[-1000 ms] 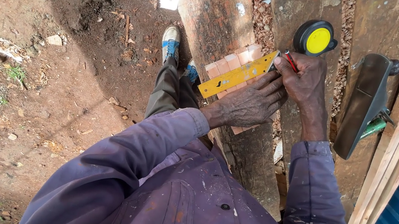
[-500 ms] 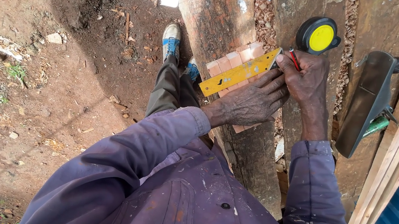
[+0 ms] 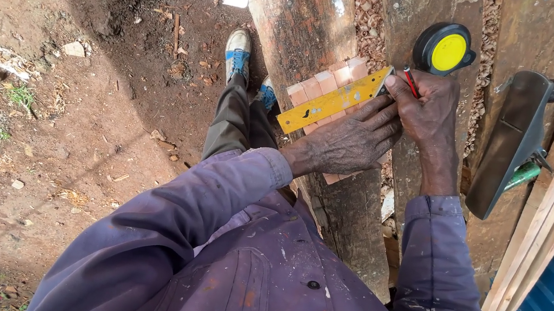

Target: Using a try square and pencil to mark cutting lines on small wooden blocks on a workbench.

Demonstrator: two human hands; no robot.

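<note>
Marking step: my left hand [image 3: 350, 144] presses yellow square [image 3: 333, 100] flat on wood strips [image 3: 329, 80], right hand [image 3: 425, 111] grips red pencil [image 3: 411, 82]; next needs steady line.

The yellow square [image 3: 333, 99] looks like painted metal, scuffed and matt. Under it the pale wood strip [image 3: 329, 80] is fresh-cut and smooth, while the workbench planks [image 3: 302, 16] are dark, rough and weathered. The tape measure [image 3: 444, 49] is glossy plastic; the hand plane [image 3: 514, 140] dull dark metal.
</note>
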